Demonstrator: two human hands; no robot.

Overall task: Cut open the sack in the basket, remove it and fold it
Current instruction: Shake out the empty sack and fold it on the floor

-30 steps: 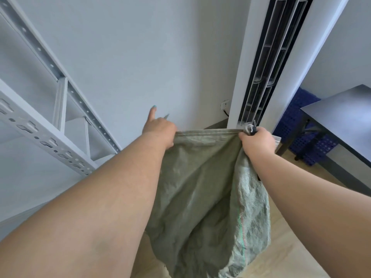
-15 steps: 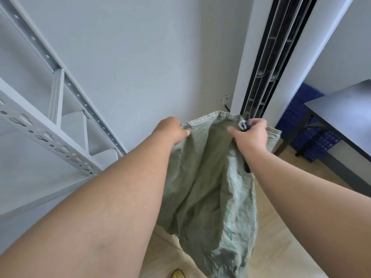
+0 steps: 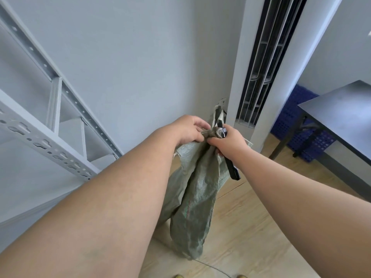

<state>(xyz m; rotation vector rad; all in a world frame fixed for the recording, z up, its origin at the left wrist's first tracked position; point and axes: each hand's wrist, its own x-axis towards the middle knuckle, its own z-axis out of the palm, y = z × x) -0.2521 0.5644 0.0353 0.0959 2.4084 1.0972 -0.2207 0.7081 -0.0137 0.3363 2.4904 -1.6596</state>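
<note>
A grey-green woven sack (image 3: 195, 201) hangs in front of me, folded lengthwise into a narrow strip above the floor. My left hand (image 3: 187, 129) pinches its top edge. My right hand (image 3: 228, 142) grips the top edge right beside it, together with a black-handled cutter (image 3: 230, 167) whose handle sticks out below the hand. The two hands touch at the sack's top corners. No basket is in view.
A grey metal shelving rack (image 3: 46, 135) stands at the left against the wall. A tall white air conditioner (image 3: 259, 77) stands ahead. A dark table (image 3: 341, 111) is at the right with a blue crate (image 3: 301, 125) beneath. A thin cable lies on the wooden floor (image 3: 251, 227).
My hands came together from wide apart, bringing the sack's two top corners together. The sack went from spread flat to folded in half lengthwise.
</note>
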